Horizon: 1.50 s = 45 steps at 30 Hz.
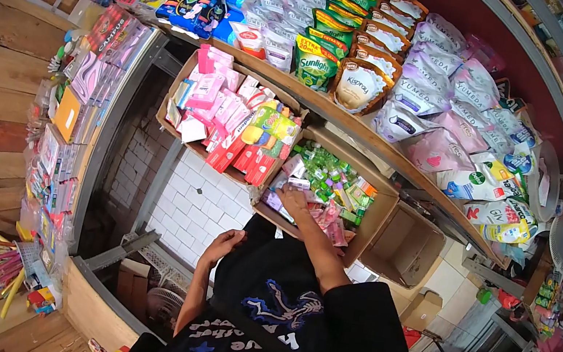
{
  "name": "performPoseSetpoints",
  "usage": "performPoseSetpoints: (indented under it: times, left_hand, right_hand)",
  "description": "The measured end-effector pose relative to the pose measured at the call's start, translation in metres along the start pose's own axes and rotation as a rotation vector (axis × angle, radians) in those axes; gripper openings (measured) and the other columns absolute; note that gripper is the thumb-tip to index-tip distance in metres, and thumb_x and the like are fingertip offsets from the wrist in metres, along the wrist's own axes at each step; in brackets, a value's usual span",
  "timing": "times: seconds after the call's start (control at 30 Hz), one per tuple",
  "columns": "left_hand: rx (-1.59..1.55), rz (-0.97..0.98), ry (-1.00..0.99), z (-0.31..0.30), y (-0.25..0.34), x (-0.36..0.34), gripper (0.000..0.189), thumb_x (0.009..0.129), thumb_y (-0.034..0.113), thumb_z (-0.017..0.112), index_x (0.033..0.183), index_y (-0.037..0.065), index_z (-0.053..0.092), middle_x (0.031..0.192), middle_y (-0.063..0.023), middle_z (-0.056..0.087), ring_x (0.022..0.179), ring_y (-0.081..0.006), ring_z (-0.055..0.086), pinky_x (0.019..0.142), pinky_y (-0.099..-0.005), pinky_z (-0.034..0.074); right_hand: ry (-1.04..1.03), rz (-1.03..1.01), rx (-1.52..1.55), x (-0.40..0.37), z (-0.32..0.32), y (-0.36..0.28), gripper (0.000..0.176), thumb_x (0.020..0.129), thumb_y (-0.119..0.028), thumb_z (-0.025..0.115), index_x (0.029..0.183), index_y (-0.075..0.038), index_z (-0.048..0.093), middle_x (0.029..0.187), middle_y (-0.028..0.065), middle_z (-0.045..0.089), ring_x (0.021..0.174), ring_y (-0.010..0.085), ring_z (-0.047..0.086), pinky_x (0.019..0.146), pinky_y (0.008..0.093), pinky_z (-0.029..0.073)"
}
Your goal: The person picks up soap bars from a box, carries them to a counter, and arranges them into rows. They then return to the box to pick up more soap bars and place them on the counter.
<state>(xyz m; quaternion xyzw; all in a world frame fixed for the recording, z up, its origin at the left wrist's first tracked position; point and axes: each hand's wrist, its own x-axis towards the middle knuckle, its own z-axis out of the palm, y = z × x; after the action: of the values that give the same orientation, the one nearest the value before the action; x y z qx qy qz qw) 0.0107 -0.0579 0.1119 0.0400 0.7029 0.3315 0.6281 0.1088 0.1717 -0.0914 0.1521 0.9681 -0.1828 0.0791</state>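
My right hand (293, 201) reaches into a cardboard box (378, 224) of small goods. Its fingers curl down among small pale and purple packs at the left side of that box; what they grip, if anything, I cannot make out. Green-capped bottles (330, 173) fill the back of the box, and pink packs (328, 218) lie to the right of my wrist. My left hand (223, 245) hangs in front of my body above the white tiles, apart from the boxes. Its fingers are drawn together, with nothing visible in them.
Left of this box stands another carton (173, 104) of pink and red packs, with a yellow-green sponge pack (273, 125) on top. An open carton (408, 244) is at the right. Pouches (315, 63) line the shelf above; stacked goods (85, 93) edge the wooden counter at left.
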Motion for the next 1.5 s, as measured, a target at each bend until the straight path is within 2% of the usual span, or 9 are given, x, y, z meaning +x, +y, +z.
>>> performPoseSetpoints:
  times: [0.3, 0.43, 0.57, 0.7, 0.8, 0.97, 1.1, 1.33, 1.5]
  left_hand:
    - [-0.062, 0.023, -0.009, -0.003, -0.015, 0.010, 0.052, 0.092, 0.052, 0.053, 0.118, 0.008, 0.059, 0.112, -0.0030, 0.062, 0.100, -0.0125, 0.054, 0.086, -0.0281, 0.041]
    - [-0.059, 0.033, -0.015, 0.001, -0.015, 0.009, 0.051, 0.092, 0.051, 0.054, 0.117, 0.008, 0.060, 0.110, -0.0023, 0.062, 0.098, -0.0117, 0.054, 0.085, -0.0274, 0.041]
    - [-0.040, 0.038, -0.014, 0.005, -0.012, 0.010, 0.051, 0.091, 0.051, 0.054, 0.116, 0.007, 0.059, 0.107, -0.0016, 0.063, 0.097, -0.0113, 0.054, 0.084, -0.0269, 0.041]
    - [-0.047, 0.041, -0.006, 0.009, -0.006, 0.010, 0.051, 0.091, 0.051, 0.055, 0.115, 0.006, 0.060, 0.105, -0.0015, 0.063, 0.096, -0.0109, 0.054, 0.083, -0.0263, 0.041]
    - [-0.024, 0.027, -0.025, 0.012, -0.013, 0.008, 0.052, 0.092, 0.051, 0.054, 0.117, 0.006, 0.059, 0.109, -0.0027, 0.062, 0.099, -0.0122, 0.054, 0.085, -0.0276, 0.042]
    - [0.017, 0.020, -0.034, 0.014, -0.018, 0.006, 0.054, 0.093, 0.052, 0.051, 0.123, 0.007, 0.057, 0.116, -0.0045, 0.061, 0.104, -0.0152, 0.055, 0.087, -0.0304, 0.043]
    - [-0.026, 0.007, 0.020, 0.019, -0.020, -0.006, 0.053, 0.092, 0.051, 0.053, 0.122, 0.007, 0.057, 0.115, -0.0046, 0.061, 0.102, -0.0152, 0.055, 0.087, -0.0303, 0.043]
    - [-0.075, -0.029, 0.050, 0.032, -0.032, -0.017, 0.055, 0.090, 0.051, 0.057, 0.122, 0.006, 0.058, 0.114, -0.0044, 0.062, 0.102, -0.0140, 0.054, 0.086, -0.0285, 0.042]
    - [-0.031, -0.013, 0.016, 0.042, -0.020, -0.010, 0.057, 0.091, 0.051, 0.055, 0.122, 0.004, 0.057, 0.114, -0.0055, 0.062, 0.103, -0.0131, 0.054, 0.089, -0.0271, 0.040]
  right_hand:
    - [0.015, 0.374, 0.229, -0.001, -0.041, 0.000, 0.031, 0.077, -0.010, 0.059, 0.107, -0.005, 0.054, 0.102, 0.0210, 0.059, 0.085, 0.0351, 0.065, 0.070, 0.0455, 0.054]
    - [0.514, 0.564, 0.525, -0.004, -0.046, -0.003, 0.031, 0.074, -0.018, 0.063, 0.100, -0.007, 0.052, 0.091, 0.0181, 0.063, 0.075, 0.0354, 0.064, 0.071, 0.0441, 0.052]
    - [0.307, 0.864, 0.993, -0.010, -0.026, -0.008, 0.035, 0.072, -0.019, 0.068, 0.103, -0.008, 0.056, 0.081, 0.0156, 0.066, 0.074, 0.0241, 0.066, 0.069, 0.0383, 0.052]
    - [0.032, 0.704, 1.243, -0.028, -0.003, -0.005, 0.033, 0.075, -0.021, 0.065, 0.103, -0.003, 0.064, 0.089, 0.0143, 0.068, 0.074, 0.0251, 0.067, 0.073, 0.0378, 0.053]
    - [0.045, 0.545, 0.785, -0.025, 0.000, 0.005, 0.030, 0.075, -0.018, 0.063, 0.101, -0.003, 0.066, 0.092, 0.0166, 0.068, 0.072, 0.0328, 0.066, 0.072, 0.0404, 0.053]
    - [0.135, 0.602, 0.589, -0.026, -0.028, 0.015, 0.035, 0.076, -0.010, 0.058, 0.111, -0.008, 0.060, 0.123, 0.0171, 0.051, 0.109, 0.0375, 0.056, 0.089, 0.0437, 0.048]
    - [-0.035, 0.442, 0.459, -0.024, -0.044, 0.027, 0.036, 0.077, -0.005, 0.057, 0.113, -0.005, 0.059, 0.133, 0.0177, 0.044, 0.114, 0.0363, 0.054, 0.092, 0.0449, 0.048]
    - [0.220, 0.389, 0.648, -0.041, -0.029, 0.021, 0.028, 0.077, -0.004, 0.057, 0.105, -0.006, 0.062, 0.114, 0.0168, 0.056, 0.111, 0.0338, 0.053, 0.093, 0.0415, 0.045]
    - [0.457, 0.340, 0.751, -0.088, -0.055, 0.009, 0.019, 0.082, -0.002, 0.055, 0.100, -0.005, 0.061, 0.096, 0.0149, 0.063, 0.087, 0.0316, 0.062, 0.074, 0.0387, 0.050]
